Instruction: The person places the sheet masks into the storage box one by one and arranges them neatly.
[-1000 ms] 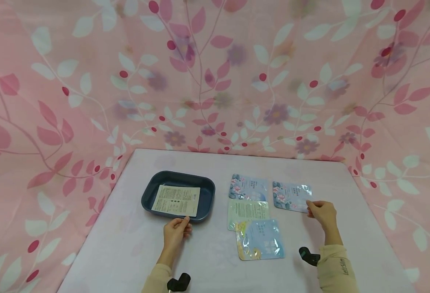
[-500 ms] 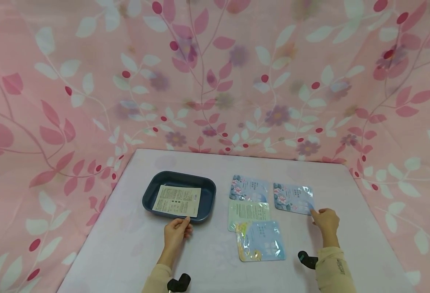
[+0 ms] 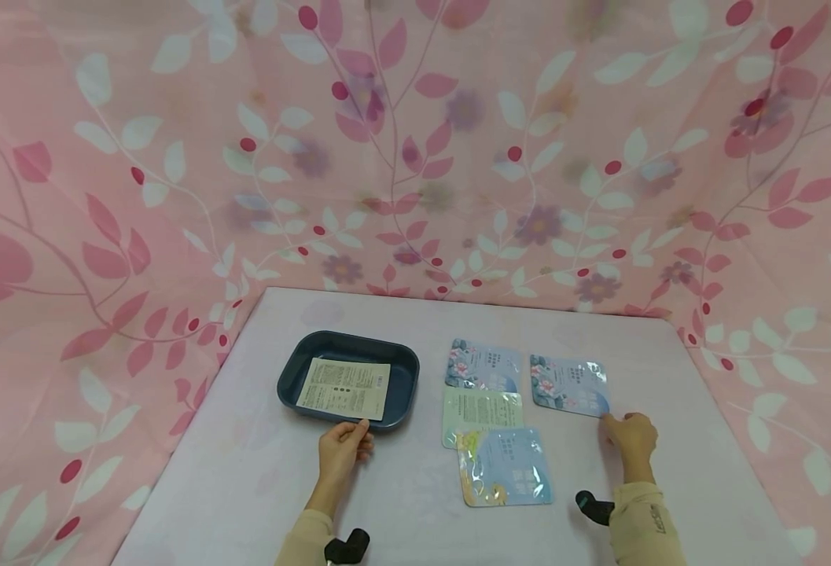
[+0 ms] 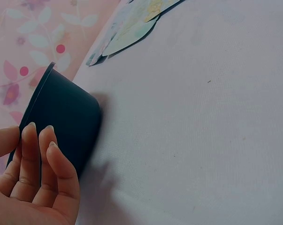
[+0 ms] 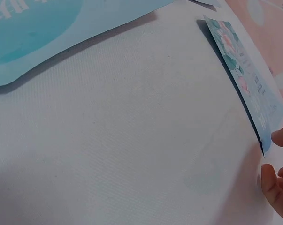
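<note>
My left hand (image 3: 340,454) pinches the near rim of a dark blue rectangular tray (image 3: 402,393). In the left wrist view its thumb is at the rim and its fingers (image 4: 61,171) lie along the outer wall. A cream printed packet (image 3: 344,389) lies inside the tray, print side up. At the right, my right hand (image 3: 630,442) is just below the near right corner of a flat blue floral packet (image 3: 569,385). The right wrist view shows thumb and fingers (image 5: 269,183) apart at that corner, holding nothing.
Between tray and right hand lie another blue floral packet (image 3: 483,365), a pale green printed packet (image 3: 482,410) and a light blue packet with a yellow edge (image 3: 505,466), which overlaps the green one. A pink floral cloth (image 3: 415,157) stands behind the white table (image 3: 401,503).
My right hand has let go of the blue floral packet's corner and drawn back slightly toward me. That packet stays flat on the table. The left hand keeps its grip on the tray.
</note>
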A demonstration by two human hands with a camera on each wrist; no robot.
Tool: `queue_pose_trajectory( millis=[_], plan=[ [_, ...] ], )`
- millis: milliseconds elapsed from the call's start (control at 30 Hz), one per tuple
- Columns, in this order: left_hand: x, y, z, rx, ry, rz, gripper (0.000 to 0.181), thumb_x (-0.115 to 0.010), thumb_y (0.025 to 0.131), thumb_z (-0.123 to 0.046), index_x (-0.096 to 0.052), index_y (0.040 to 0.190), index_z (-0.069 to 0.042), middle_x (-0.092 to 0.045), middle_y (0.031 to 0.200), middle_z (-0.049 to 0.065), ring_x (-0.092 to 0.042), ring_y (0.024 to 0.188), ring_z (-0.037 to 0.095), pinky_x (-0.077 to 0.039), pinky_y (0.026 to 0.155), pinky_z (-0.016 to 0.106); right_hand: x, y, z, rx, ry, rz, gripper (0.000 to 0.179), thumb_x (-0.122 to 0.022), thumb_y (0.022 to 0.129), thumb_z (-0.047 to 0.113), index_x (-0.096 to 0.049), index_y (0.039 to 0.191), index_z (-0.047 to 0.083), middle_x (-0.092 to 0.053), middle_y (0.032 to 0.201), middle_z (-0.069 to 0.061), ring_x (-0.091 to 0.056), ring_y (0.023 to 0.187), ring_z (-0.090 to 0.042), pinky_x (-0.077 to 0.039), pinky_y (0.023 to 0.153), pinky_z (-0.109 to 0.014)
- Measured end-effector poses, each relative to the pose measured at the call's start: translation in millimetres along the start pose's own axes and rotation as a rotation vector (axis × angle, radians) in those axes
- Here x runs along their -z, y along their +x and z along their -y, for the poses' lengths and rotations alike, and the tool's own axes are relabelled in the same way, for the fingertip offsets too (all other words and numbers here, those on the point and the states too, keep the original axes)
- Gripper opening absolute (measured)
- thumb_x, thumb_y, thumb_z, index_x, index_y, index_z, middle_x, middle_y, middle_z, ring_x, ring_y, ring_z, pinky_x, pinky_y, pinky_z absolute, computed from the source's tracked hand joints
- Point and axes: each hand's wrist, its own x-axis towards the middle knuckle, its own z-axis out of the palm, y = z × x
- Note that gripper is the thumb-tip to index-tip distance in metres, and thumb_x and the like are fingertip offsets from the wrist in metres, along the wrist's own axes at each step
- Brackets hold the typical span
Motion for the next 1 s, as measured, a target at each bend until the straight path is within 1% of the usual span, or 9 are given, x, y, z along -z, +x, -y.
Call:
queue_pose_trajectory(
  millis=[67, 133, 267, 433, 633, 800, 1000],
  plan=[
    [0.0, -1.9, -3.3, -0.001, 0.0, 0.007, 0.023, -0.063, 0.091, -0.012, -0.059, 0.082, 0.009, -0.066, 0.069, 0.011, -0.062, 0.056, 0.013, -0.051, 0.049, 0.024, 0.4, -0.1, 0.2, -0.013, -0.006, -0.005, 0.06, -0.049, 0.086, 0.024, -0.039, 0.12, -0.025, -0.039, 0.115, -0.041, -0.035, 0.109, -0.053, -0.034, 0.097, -0.06],
    [0.5, -2.0, -4.7, 0.0, -0.003, 0.015, 0.023, -0.063, 0.091, -0.011, -0.059, 0.081, 0.009, -0.066, 0.068, 0.009, -0.062, 0.056, 0.013, -0.051, 0.05, 0.025, 0.6, -0.3, 0.5, -0.028, -0.007, -0.009, 0.06, -0.049, 0.086, 0.024, -0.039, 0.118, -0.026, -0.037, 0.113, -0.041, -0.034, 0.107, -0.052, -0.034, 0.096, -0.06],
    [-0.1, 0.2, -1.0, -0.003, 0.0, 0.011, 0.024, -0.063, 0.091, -0.014, -0.06, 0.082, 0.008, -0.066, 0.067, 0.006, -0.061, 0.056, 0.011, -0.05, 0.05, 0.023, -0.4, 1.5, 0.4, -0.042, -0.016, -0.013, 0.06, -0.049, 0.087, 0.025, -0.04, 0.116, -0.026, -0.038, 0.11, -0.039, -0.034, 0.105, -0.05, -0.034, 0.096, -0.06],
    [-0.9, 1.8, 3.4, -0.009, 0.005, -0.009, 0.026, -0.064, 0.091, -0.017, -0.06, 0.083, 0.007, -0.066, 0.068, 0.006, -0.061, 0.056, 0.01, -0.05, 0.05, 0.022, -4.2, 5.6, -1.1, -0.043, 0.006, -0.021, 0.06, -0.05, 0.088, 0.025, -0.039, 0.12, -0.025, -0.041, 0.114, -0.039, -0.034, 0.111, -0.051, -0.032, 0.1, -0.059],
    [-1.0, 1.6, 3.4, -0.009, -0.007, -0.012, 0.026, -0.065, 0.091, -0.018, -0.06, 0.082, 0.007, -0.066, 0.067, 0.005, -0.06, 0.056, 0.01, -0.049, 0.049, 0.022, -9.9, 7.3, 1.7, -0.05, 0.023, -0.017, 0.061, -0.05, 0.09, 0.027, -0.039, 0.122, -0.023, -0.043, 0.119, -0.04, -0.039, 0.113, -0.053, -0.034, 0.1, -0.058],
    [-0.7, 1.2, 3.9, -0.005, -0.005, -0.009, 0.027, -0.064, 0.091, -0.018, -0.06, 0.083, 0.007, -0.066, 0.068, 0.006, -0.061, 0.056, 0.01, -0.05, 0.048, 0.022, -14.4, 7.3, 4.2, -0.033, 0.018, -0.027, 0.059, -0.051, 0.089, 0.025, -0.041, 0.121, -0.024, -0.044, 0.118, -0.041, -0.043, 0.111, -0.054, -0.037, 0.097, -0.058],
    [0.0, 2.6, 5.6, -0.002, -0.006, -0.009, 0.028, -0.064, 0.091, -0.018, -0.059, 0.085, 0.009, -0.066, 0.068, 0.006, -0.061, 0.055, 0.01, -0.05, 0.049, 0.023, -17.7, 6.6, 7.0, -0.024, 0.017, -0.021, 0.058, -0.052, 0.09, 0.025, -0.041, 0.12, -0.023, -0.045, 0.117, -0.04, -0.043, 0.11, -0.053, -0.037, 0.096, -0.058]
  ],
)
